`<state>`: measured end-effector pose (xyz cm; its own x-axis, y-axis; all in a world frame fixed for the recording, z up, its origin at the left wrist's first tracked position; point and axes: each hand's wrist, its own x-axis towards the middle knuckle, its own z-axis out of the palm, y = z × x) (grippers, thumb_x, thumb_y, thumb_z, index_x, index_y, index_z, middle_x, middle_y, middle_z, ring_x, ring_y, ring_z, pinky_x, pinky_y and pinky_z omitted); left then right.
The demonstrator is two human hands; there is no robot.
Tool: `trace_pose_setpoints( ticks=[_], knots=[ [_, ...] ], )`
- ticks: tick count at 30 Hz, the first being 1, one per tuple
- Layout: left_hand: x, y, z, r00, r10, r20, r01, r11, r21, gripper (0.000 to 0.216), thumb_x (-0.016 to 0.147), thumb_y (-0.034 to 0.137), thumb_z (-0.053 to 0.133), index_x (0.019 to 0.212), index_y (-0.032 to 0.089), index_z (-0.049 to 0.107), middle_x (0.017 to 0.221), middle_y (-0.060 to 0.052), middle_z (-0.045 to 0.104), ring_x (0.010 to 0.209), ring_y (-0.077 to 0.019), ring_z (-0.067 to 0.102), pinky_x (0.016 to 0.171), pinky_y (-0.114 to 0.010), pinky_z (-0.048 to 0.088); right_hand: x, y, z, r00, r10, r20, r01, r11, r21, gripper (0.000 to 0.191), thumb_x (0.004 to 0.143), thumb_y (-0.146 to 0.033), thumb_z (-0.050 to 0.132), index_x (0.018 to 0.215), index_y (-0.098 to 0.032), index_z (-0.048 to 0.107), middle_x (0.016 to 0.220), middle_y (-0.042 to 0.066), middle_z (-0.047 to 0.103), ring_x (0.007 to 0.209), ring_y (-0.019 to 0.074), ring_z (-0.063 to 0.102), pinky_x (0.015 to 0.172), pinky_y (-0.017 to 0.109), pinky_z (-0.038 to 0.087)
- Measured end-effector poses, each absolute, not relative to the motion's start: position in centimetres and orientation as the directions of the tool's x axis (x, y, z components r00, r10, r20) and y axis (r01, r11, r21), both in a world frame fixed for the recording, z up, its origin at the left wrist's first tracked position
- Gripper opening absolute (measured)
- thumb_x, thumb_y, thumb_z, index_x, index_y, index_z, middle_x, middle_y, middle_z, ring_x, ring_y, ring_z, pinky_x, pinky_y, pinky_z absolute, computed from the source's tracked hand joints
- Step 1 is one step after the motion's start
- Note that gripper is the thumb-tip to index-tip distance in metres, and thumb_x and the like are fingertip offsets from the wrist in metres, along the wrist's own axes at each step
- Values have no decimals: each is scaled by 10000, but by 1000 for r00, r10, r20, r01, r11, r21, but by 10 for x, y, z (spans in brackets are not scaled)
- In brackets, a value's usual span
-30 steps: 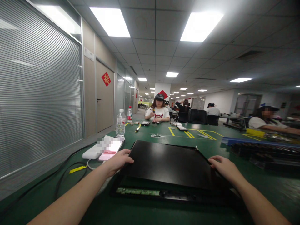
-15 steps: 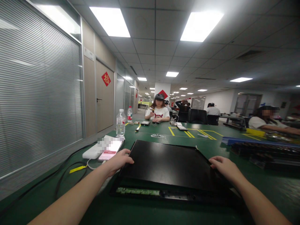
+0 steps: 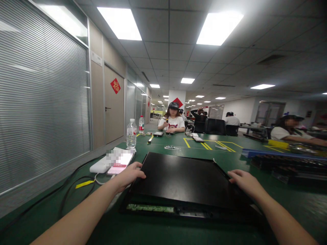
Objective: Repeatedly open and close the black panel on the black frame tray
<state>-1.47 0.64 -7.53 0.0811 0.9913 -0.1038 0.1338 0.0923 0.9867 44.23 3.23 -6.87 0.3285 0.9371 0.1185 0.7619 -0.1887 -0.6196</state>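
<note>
A black flat display panel (image 3: 182, 180) lies in front of me over a black frame (image 3: 219, 215). Along the frame's near side a green circuit board strip (image 3: 150, 208) shows. My left hand (image 3: 131, 175) grips the panel's left edge, its thumb on the top face and the other fingers partly hidden at the side. On the opposite edge, my right hand (image 3: 244, 180) is closed with thumb and fingers at the panel's rim. Its fingertips are partly hidden. A small pale tab sticks up at the panel's far right corner.
To the left are a lit phone (image 3: 121, 162), a white power bank (image 3: 98, 165), black cables (image 3: 65, 183) and a water bottle (image 3: 131, 134). Dark stacked parts (image 3: 283, 166) lie at the right. Across the green table (image 3: 158, 144) sits a person (image 3: 173, 119); another person (image 3: 288, 129) sits at the right.
</note>
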Motion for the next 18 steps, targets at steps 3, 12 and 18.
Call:
trace_pose_setpoints(
  ticks=[3,12,18],
  knots=[
    [-16,7,-76,77,991,-105,154,92,984,386,561,133,584,922,202,464,710,5,647,741,-218,638,638,-299,472,442,32,-68,332,935,121,764,-192,-617,318,694,-441,513,844,-197,652,717,49,709,709,234,620,640,317,406],
    [-16,9,-77,58,990,-130,83,125,989,353,611,260,632,924,210,476,722,-22,664,746,-252,648,602,-326,481,443,33,-69,335,937,102,759,-205,-619,368,711,-487,475,874,-198,634,748,52,709,732,232,615,661,320,403],
    [-14,6,-72,48,993,-106,60,103,993,401,604,255,666,957,191,487,755,-40,682,766,-248,649,620,-317,484,446,36,-71,338,936,92,733,-201,-650,450,724,-553,416,884,-183,619,737,71,708,675,222,604,596,313,407]
  ],
)
